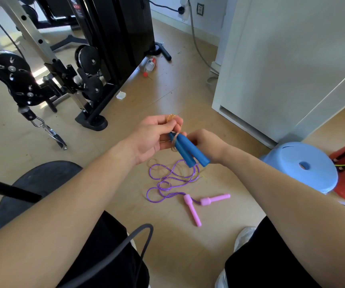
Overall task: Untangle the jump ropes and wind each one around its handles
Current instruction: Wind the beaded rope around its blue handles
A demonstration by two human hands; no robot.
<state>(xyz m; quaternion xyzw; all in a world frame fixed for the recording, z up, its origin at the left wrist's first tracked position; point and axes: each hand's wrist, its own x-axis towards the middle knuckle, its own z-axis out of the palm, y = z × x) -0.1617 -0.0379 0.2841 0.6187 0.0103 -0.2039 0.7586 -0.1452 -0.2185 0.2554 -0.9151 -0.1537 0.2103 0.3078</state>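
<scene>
Below the hands, nearer the person, a purple rope [173, 177] lies in loose loops on the floor [167, 96], its two pink handles [192, 210] just beside each other and untouched. The right hand [207, 146] grips two blue handles [190, 151] held together; a translucent rope [172, 119] circles their top. The left hand [153, 136] pinches that rope's coils just above. Right of the hands stands a blue stool [288, 156]; beyond them, a bottle [150, 63] and a weight machine [115, 28].

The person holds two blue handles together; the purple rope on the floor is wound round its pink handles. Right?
No. The head view shows the purple rope lying in loose loops by its pink handles, unwound. The left hand and right hand do hold the blue handles together.
</scene>
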